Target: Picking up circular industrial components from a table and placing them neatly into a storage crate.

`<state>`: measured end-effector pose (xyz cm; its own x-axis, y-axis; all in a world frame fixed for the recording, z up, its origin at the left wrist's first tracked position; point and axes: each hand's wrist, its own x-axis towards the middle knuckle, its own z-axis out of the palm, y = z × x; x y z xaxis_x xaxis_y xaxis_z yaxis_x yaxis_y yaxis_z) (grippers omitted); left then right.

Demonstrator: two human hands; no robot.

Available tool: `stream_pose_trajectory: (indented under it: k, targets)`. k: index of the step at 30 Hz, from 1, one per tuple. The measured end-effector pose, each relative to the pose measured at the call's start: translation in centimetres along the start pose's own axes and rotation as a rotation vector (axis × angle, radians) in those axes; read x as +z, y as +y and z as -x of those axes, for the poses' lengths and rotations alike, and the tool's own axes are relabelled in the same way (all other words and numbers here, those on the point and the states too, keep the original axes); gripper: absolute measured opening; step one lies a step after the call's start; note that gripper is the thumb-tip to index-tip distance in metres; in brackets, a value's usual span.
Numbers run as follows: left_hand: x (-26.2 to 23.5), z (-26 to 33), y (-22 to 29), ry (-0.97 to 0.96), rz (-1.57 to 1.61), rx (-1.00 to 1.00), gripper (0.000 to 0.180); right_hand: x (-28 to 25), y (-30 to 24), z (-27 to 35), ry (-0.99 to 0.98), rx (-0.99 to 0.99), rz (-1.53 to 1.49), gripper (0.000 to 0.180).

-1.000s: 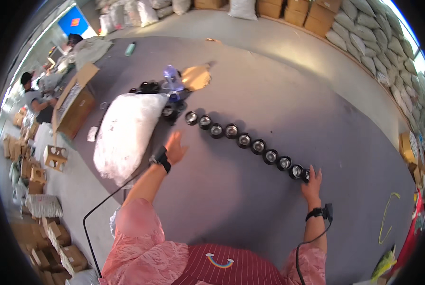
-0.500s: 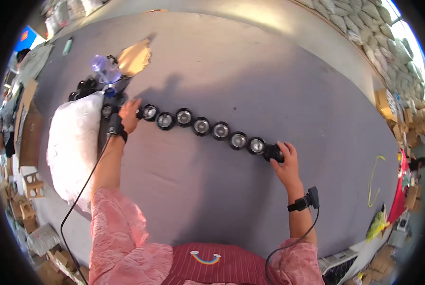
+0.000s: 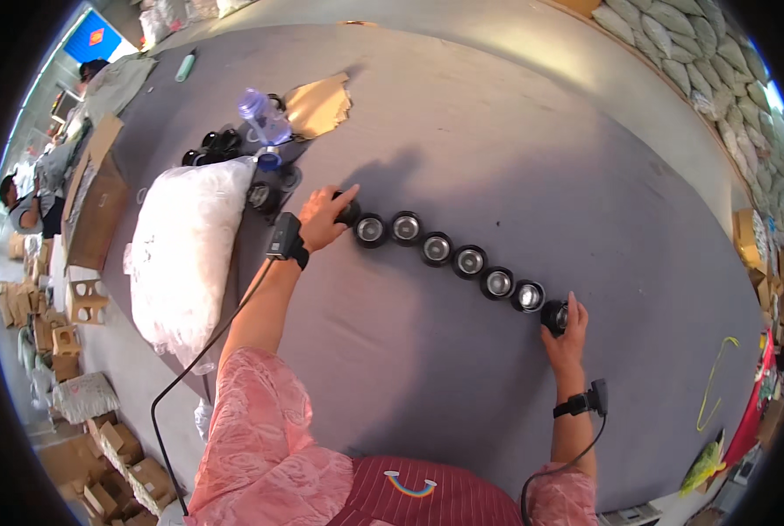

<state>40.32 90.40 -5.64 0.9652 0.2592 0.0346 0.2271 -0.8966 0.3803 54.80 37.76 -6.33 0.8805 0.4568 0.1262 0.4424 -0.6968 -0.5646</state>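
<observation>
A bent row of several round black lids [image 3: 436, 249] with silvery insides lies across the grey table. At the row's left end, my left hand [image 3: 322, 219] has its fingers wrapped round the leftmost black lid [image 3: 347, 210], partly hidden by them. My right hand [image 3: 571, 333] grips the rightmost black lid [image 3: 553, 316] between thumb and fingers. The lids between the two hands stand face up, touching or nearly touching each other. Both wrists wear a black strap with a small device and a cable.
Left of my left hand lies a large white plastic-wrapped bundle [image 3: 186, 254]. Beyond it are more black lids [image 3: 221, 142], a clear purplish bottle [image 3: 265, 118] and a torn cardboard piece [image 3: 319, 107]. A yellow cord [image 3: 716, 386] lies at the right. A person [image 3: 28, 206] is at the far left.
The view has swung left, so the table's things appear further right. My left hand now covers more of the leftmost lid, whose silvery inside showed before. My right hand still grips the rightmost one.
</observation>
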Motion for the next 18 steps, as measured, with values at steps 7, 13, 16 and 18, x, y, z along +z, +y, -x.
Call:
stream_pose_trajectory:
  k: [7,13,16,18]
  targets:
    - [-0.6,0.3,-0.3,-0.094,0.219,-0.078,0.09,0.6,-4.7,-2.0,0.131,-0.163,-0.14,0.084]
    - [-1.0,0.6,0.2,0.048,0.2,-0.15,0.094,3.5,-4.3,-1.9,-0.06,-0.031,-0.092,0.091]
    - [-1.5,0.8,1.7,0.18,0.313,-0.122,0.092,4.0,-4.1,-1.6,0.034,-0.112,-0.132,0.089]
    - [-0.9,0.8,3.6,0.208,0.389,-0.02,0.086,4.6,-3.1,-1.2,0.075,-0.181,-0.133,0.088]
